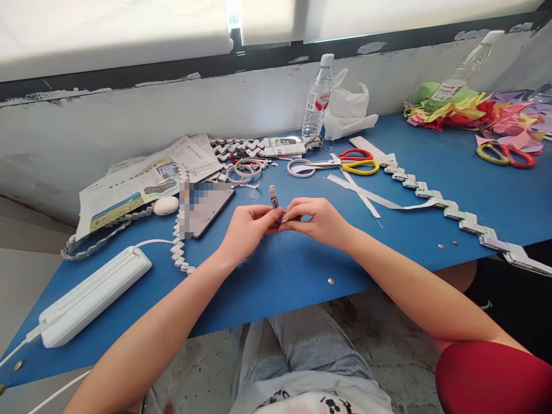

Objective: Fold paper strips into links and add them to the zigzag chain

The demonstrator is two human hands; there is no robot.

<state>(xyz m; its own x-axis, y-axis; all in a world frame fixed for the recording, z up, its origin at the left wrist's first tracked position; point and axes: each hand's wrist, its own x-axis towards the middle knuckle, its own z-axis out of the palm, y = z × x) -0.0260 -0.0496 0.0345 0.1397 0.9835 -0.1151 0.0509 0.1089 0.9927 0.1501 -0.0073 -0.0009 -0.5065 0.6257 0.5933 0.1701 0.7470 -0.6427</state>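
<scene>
Above the blue table, my left hand [248, 230] is closed, its thumb and fingers pinching a small folded strip of printed paper [273, 196] that sticks up from the grip. My right hand [319, 221] meets it from the other side, thumb and fingertips pressed together on the strip's lower end. The fingers hide most of that end. Beyond the hands lie scissors [360, 164] with red and yellow handles and rolls of white tape [248, 169]. A zigzag folded paper chain [459, 215] runs down the right, with loose paper strips [371, 192] beside it.
Newspaper sheets [138, 187], a grey flat device [211, 210] and a white power strip [97, 296] occupy the left. Toward the wall stand a water bottle [319, 100] and a white plastic bag [350, 109]. Coloured paper [478, 115] and another pair of scissors [506, 155] lie far right.
</scene>
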